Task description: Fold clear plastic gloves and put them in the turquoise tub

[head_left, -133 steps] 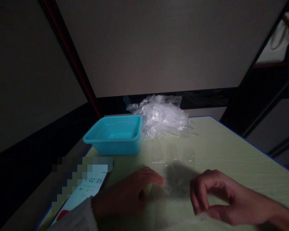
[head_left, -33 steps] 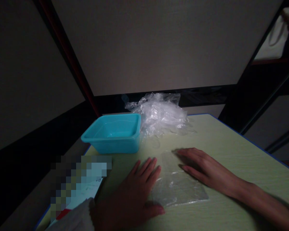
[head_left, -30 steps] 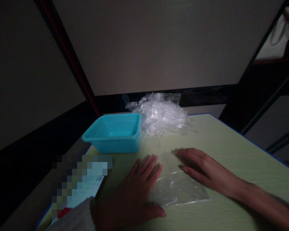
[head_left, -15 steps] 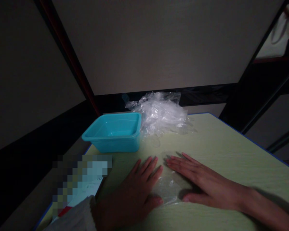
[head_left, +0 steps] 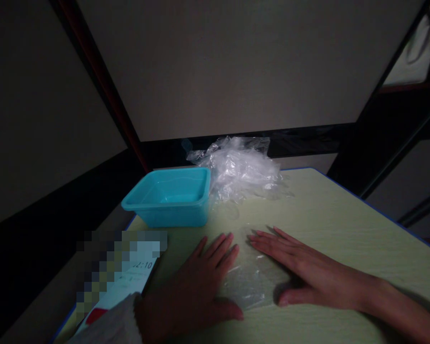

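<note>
Fingers spread wide on left hand (head_left: 197, 286), palm down. Fingers slightly parted on right hand (head_left: 315, 272), palm down, thumb well out. Between both, clear plastic film (head_left: 249, 286), flat on pale table (head_left: 347, 215), near left fingertips and thumb. Farther off, to left, turquoise basin (head_left: 177, 216); just right of basin, crumpled clear plastic heap (head_left: 236, 167). At near left, lit screen (head_left: 129, 277), beside sleeve (head_left: 111, 322).

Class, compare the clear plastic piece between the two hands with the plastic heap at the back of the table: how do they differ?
The piece lies nearly flat; the heap is crumpled and raised.
The piece looks smaller; the heap is bulkier.
The piece is near the hands; the heap is beside the blue tub.
Both are see-through and shiny.
</note>
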### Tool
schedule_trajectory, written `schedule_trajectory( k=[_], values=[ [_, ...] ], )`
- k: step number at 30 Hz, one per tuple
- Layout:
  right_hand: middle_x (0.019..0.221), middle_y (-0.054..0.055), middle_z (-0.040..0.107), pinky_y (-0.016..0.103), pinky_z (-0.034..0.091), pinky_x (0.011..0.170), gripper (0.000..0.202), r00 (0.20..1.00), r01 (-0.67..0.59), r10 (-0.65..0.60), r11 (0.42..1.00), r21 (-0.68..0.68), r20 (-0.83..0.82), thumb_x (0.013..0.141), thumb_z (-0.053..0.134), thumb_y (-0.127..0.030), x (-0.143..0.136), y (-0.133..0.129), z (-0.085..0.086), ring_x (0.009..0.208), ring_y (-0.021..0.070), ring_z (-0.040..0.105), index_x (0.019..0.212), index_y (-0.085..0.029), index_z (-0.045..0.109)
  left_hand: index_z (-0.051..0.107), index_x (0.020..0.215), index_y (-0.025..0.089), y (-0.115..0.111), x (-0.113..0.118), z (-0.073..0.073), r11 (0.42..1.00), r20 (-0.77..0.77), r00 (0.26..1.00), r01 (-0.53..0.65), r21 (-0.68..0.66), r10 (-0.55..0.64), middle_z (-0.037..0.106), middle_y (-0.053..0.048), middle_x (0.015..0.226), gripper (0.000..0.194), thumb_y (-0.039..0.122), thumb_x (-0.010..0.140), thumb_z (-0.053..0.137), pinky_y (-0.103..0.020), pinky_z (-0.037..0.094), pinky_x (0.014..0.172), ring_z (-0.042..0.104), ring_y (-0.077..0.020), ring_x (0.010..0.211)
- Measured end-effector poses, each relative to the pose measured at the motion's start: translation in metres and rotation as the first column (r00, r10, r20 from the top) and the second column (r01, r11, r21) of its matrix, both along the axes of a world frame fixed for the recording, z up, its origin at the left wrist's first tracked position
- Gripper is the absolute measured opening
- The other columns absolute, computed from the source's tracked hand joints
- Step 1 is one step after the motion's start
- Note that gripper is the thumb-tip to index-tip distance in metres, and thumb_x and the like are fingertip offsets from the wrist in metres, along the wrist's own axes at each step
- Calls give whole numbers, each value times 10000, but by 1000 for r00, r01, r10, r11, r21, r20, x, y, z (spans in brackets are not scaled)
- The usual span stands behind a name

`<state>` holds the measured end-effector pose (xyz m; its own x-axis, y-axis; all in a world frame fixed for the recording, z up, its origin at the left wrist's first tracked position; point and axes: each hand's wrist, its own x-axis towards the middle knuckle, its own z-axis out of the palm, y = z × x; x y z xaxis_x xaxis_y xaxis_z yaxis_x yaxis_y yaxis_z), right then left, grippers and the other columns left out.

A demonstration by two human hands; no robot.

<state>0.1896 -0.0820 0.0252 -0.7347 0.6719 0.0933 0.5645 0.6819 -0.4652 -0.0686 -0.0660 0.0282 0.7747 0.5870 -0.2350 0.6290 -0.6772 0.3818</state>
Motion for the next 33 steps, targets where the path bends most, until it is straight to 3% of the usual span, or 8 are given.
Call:
schedule_trajectory(
  k=[11,20,24,28,33],
  values=[
    [1452,149,305,547,135,1085,856,1000,-3,3,1000,1,21,757,633,-506,4,2,0,1336,308,236,1435,-189,218,126,1440,148,0,0,1,1000,-43,999,-9,24,10,19,-122,1503,970,554,727,645,-513,52,1101,0,-273,1387],
    [1492,138,186,554,112,1079,962,997,-31,29,999,22,74,761,610,-532,12,3,-5,1351,302,180,1444,-213,12,143,1439,140,0,1,0,998,-30,1000,-8,59,10,-2,-136,1501,988,560,709,660,-532,86,1095,-23,-303,1381],
    [1488,152,176,558,124,1080,896,997,-13,7,996,84,70,814,535,-535,13,4,-7,1345,312,194,1443,-181,4,139,1443,122,-3,-1,-4,991,27,997,71,114,-74,-6,-151,1503,979,685,737,521,-511,73,1102,-28,-307,1380],
    [1481,175,172,587,147,1064,858,993,-5,-12,990,139,119,844,456,-563,11,4,-9,1341,324,191,1441,-146,2,161,1445,165,-7,0,-5,972,91,975,189,139,-202,19,-150,1509,858,693,805,380,-525,73,1096,6,-319,1380],
    [1485,173,143,606,146,1054,860,979,-8,-16,993,118,202,846,422,-594,8,4,-10,1344,330,160,1436,-149,-18,212,1435,226,-8,1,-5,972,93,971,207,114,-218,56,-159,1508,811,705,798,362,-567,132,1070,36,-370,1368]
  ],
)
